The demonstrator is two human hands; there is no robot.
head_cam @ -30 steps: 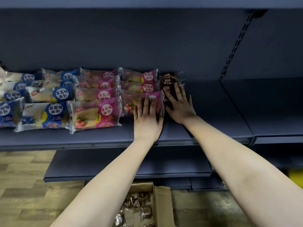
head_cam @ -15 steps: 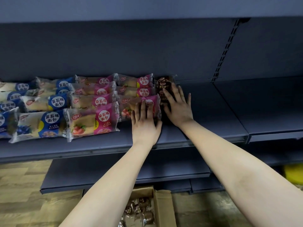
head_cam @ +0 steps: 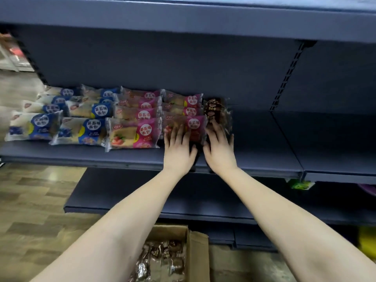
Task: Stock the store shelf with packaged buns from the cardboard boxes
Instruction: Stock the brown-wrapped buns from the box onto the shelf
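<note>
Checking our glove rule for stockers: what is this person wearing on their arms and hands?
Nothing visible. The left forearm and right forearm are bare up to the frame edge, with no sleeve in view. The left hand and right hand carry no gloves, and no watch, bracelet or ring shows, though motion blur could hide something small.

Dark blue shelf (head_cam: 81, 153), stretching from far left of the left hand (head_cam: 179, 153) to well right of the right hand (head_cam: 220, 151). Directly on it, furthest left of both hands: rows of blue-labelled bun packs (head_cam: 85, 127). Next, toward the hands: pink-labelled bun packs (head_cam: 134, 133), nearest column under the left hand's fingers. Under the right hand's fingertips and just beyond: brown-wrapped packs (head_cam: 213, 110), touching the pink ones. Beneath the wrists, a lower shelf (head_cam: 122, 192). Between the forearms, on the wood-pattern floor (head_cam: 30, 210): an open cardboard box (head_cam: 198, 251).
</note>
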